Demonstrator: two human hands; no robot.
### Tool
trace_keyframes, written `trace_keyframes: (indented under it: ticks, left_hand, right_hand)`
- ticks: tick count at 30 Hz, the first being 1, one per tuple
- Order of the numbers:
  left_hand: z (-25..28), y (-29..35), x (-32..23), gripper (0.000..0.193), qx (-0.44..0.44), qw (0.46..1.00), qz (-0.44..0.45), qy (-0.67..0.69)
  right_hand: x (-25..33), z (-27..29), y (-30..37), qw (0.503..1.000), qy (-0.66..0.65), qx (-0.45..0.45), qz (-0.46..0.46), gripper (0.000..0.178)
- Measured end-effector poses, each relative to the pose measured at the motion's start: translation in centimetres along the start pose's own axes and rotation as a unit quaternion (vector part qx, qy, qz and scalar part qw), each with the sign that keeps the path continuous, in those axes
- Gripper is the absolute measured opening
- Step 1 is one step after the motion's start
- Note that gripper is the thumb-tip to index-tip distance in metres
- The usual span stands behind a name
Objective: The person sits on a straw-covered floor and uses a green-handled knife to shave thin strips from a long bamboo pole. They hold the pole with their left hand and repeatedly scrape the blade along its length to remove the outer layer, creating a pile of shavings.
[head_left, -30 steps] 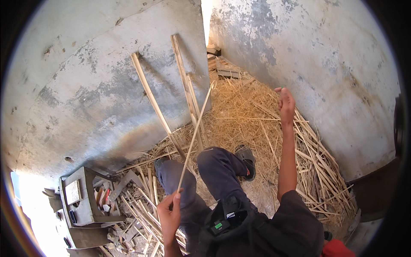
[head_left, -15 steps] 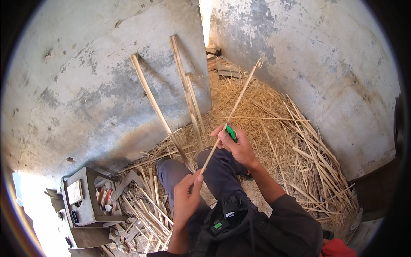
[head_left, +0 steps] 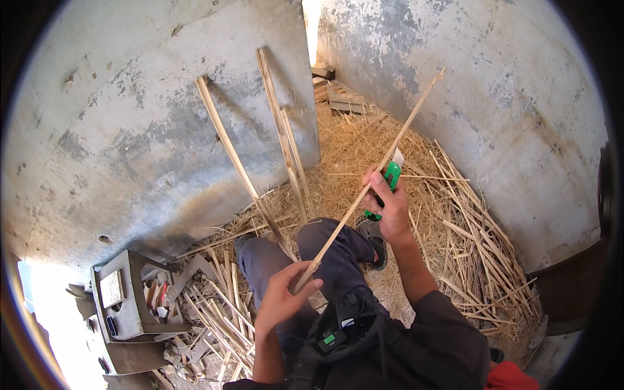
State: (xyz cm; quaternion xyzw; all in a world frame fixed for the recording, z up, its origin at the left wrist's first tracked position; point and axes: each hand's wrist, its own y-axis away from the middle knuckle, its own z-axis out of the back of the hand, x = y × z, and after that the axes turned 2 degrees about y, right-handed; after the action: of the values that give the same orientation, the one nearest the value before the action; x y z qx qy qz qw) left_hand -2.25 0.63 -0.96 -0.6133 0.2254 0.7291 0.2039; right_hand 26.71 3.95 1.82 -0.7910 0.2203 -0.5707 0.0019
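A long, thin wooden strip (head_left: 339,225) slants across the space in front of me, its frayed far tip up by the right-hand wall. My left hand (head_left: 287,296) grips its lower end above my lap, thumb on one side and fingers on the other. Farther up, my right hand (head_left: 391,207) is closed around a green utility knife (head_left: 392,175), and its fingers also touch the strip. The pale blade sticks out at the top of the knife, beside the strip. My palm hides part of the handle.
Wooden strips (head_left: 227,140) lean on the left wall. Shavings (head_left: 351,146) cover the floor, with a heap of thin sticks (head_left: 484,260) along the right wall. A worn wooden box (head_left: 127,296) stands at the lower left beside more cut strips (head_left: 218,318).
My right hand has moved up and to the right, and the knife has turned so its blade shows. The strip's far end has swung right and up; my left hand has opened wider around its lower end.
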Motion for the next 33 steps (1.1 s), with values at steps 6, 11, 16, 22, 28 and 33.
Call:
trace_keyframes:
  ticks: [6,11,16,22,28,33]
  left_hand:
    - [-0.1,-0.4,-1.1,0.031,0.025,0.999,-0.010,-0.023]
    - [-0.7,-0.2,-2.3,0.039,-0.046,0.996,-0.009,-0.070]
    - [-1.6,-0.3,-3.4,0.038,-0.095,0.992,-0.019,-0.083]
    - [-2.1,-0.1,-5.3,0.032,-0.118,0.983,0.000,-0.141]
    - [-2.7,1.0,-6.0,0.026,-0.131,0.971,0.012,-0.201]
    - [-3.0,1.4,-6.2,0.024,-0.144,0.965,0.014,-0.218]
  right_hand:
    - [0.3,0.0,0.4,0.999,0.045,0.007,0.028,0.039]
    - [-1.7,0.6,1.2,0.951,0.238,0.071,0.184,0.042]
    - [-2.1,-1.7,4.4,0.896,0.383,0.102,0.201,0.033]
    - [-2.4,-2.6,5.2,0.851,0.432,0.147,0.259,0.035]
    - [-1.7,-2.8,5.3,0.834,0.448,0.096,0.307,0.034]
    - [-1.0,-2.6,5.1,0.812,0.482,0.107,0.311,0.035]
